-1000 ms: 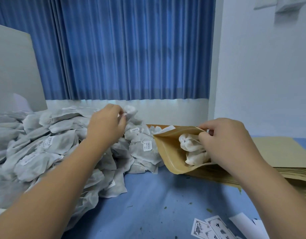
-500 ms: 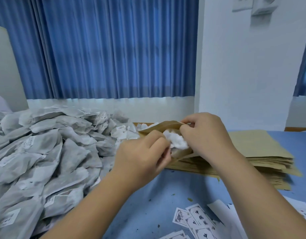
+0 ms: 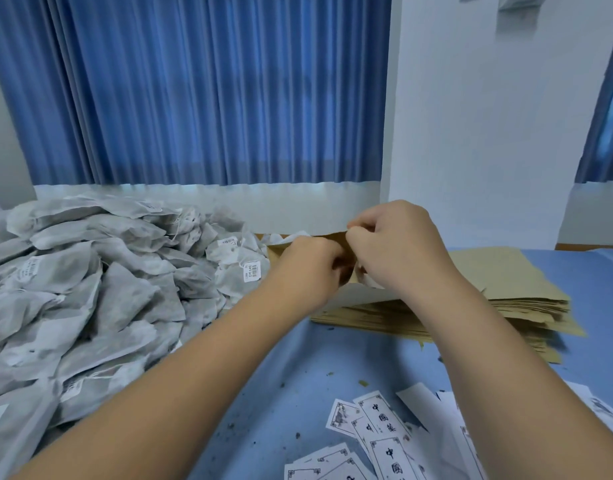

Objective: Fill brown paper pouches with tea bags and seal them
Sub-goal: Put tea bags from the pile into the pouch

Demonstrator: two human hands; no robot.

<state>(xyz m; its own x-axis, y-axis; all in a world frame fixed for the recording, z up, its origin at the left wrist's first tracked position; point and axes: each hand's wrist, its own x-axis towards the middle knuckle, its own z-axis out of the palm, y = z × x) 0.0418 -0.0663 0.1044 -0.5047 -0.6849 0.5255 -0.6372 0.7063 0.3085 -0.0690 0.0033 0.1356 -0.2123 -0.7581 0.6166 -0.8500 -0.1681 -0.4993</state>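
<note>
Both hands meet at the mouth of a brown paper pouch (image 3: 336,239), held above a stack of flat brown pouches (image 3: 499,289). My left hand (image 3: 308,268) has its curled fingers pushed into the pouch's opening, where a white tea bag (image 3: 365,277) shows between the hands. My right hand (image 3: 395,244) pinches the pouch's upper edge. Most of the pouch is hidden behind the hands. A big heap of grey-white tea bags (image 3: 101,292) lies on the left of the blue table (image 3: 298,375).
Printed paper labels (image 3: 377,434) lie scattered at the near right of the table, with loose tea crumbs around them. A blue curtain (image 3: 201,91) and a white wall (image 3: 488,116) stand behind. A grey panel stands at the far left.
My left hand left the tea bag heap, carried a tea bag over to the pouch and pushed it in. My right hand kept hold of the pouch's edge.
</note>
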